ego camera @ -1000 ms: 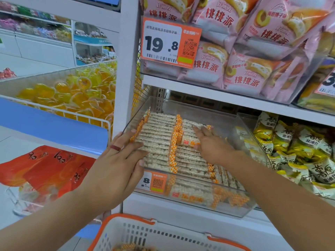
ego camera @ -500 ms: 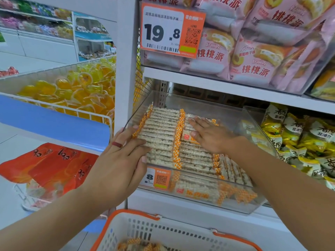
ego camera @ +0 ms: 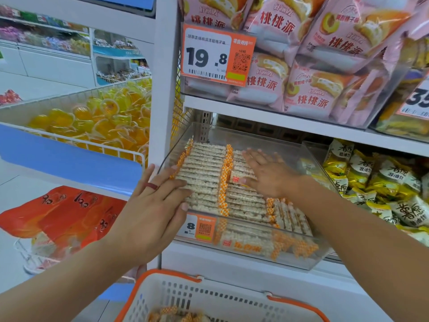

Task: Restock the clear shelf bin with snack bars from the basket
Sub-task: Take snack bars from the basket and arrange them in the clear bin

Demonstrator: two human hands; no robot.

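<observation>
A clear shelf bin (ego camera: 308, 256) on the lower shelf holds rows of pale snack bars (ego camera: 204, 173) with orange checked wrapper ends. My left hand (ego camera: 151, 212), wearing a red ring, lies flat with straight fingers on the bin's left front corner and the left row of bars. My right hand (ego camera: 269, 175) rests flat, fingers spread, on the right row inside the bin. Neither hand grips a bar. At the bottom stands a white basket (ego camera: 209, 296) with an orange rim, a few bars (ego camera: 176, 316) showing in it.
An upper shelf bin with pink cake packs (ego camera: 308, 63) and a 19.8 price tag (ego camera: 216, 56) overhangs the bin. Yellow snack bags (ego camera: 380, 180) lie to the right. Left of the white shelf post (ego camera: 162, 94) are a wire bin of yellow jelly cups (ego camera: 97, 122) and red packs (ego camera: 60, 214).
My right hand has slid a little further back over the right row and spread its fingers. The left hand stays at the bin's left corner. The view has tilted down, showing more of the basket.
</observation>
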